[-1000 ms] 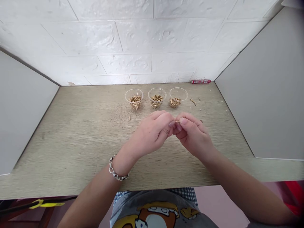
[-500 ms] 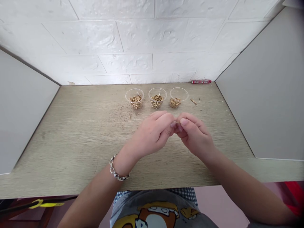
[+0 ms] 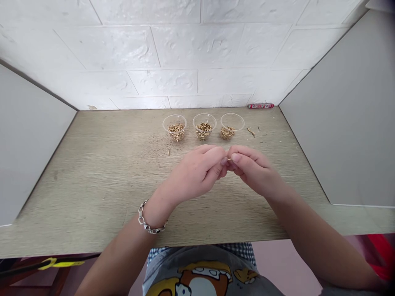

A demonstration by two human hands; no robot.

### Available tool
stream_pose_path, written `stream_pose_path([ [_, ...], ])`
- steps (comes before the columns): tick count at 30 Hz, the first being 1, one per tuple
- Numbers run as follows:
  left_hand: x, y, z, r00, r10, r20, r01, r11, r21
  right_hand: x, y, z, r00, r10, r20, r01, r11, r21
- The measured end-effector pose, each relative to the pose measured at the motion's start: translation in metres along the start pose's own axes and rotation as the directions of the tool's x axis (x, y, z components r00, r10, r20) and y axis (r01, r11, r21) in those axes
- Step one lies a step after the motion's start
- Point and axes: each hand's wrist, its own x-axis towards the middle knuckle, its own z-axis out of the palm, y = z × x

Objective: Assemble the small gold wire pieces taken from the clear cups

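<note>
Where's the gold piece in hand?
Head view, right of centre: the gold piece is held between left hand and right hand, nearer the camera than the rightmost cup.

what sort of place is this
Probably a small handwork station, perhaps indoors at a home or workshop: a wood-grain tabletop against a white brick-patterned wall, grey side panels, and three clear cups of small gold-coloured pieces.

Gold flashes on the tiny piece I'm pinching, and more gold pieces glint inside clear cups! Brownish-grey grain streaks my bench; the tube pops red with white markings. White wall, thin grey lines, pale-grey panels either side. My bracelet gleams silver, my grey shirt sports an orange, yellow and white cartoon, and blue-and-white check cloth shows too.
</note>
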Motion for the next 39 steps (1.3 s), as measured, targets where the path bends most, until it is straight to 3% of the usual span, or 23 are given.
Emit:
stream_pose_path([
  [8,-0.0014,-0.0045,0.0036,0.999,-0.007,-0.037,0.011,0.995,0.102,0.0023,0.0021,-0.0007,0.987,0.157,0.045,-0.163,0.967,0.198],
  [13,-0.0006,-0.0035,0.0027,1.000,-0.021,-0.018,0.022,0.999,0.033,0.0036,0.0037,0.0006,0.973,0.215,0.079,-0.229,0.924,0.308],
  [18,0.0001,-0.0006,0.0032,0.999,-0.043,0.010,0.044,0.995,-0.090,0.0053,0.0062,0.0008,0.969,0.208,0.130,-0.243,0.888,0.391],
  [26,0.0011,0.0031,0.0038,0.995,-0.087,0.051,0.095,0.974,-0.204,0.0053,0.0032,0.0032,0.982,0.155,0.108,-0.185,0.902,0.390],
  [34,0.0010,0.0036,0.0034,0.992,-0.125,0.027,0.128,0.980,-0.150,0.0024,0.0074,0.0040,0.999,-0.017,-0.038,0.022,0.990,0.136],
  [39,0.0015,0.0043,0.0012,0.987,-0.152,0.047,0.157,0.977,-0.144,-0.0019,0.0082,0.0024,0.984,-0.168,-0.062,0.150,0.963,-0.225],
])
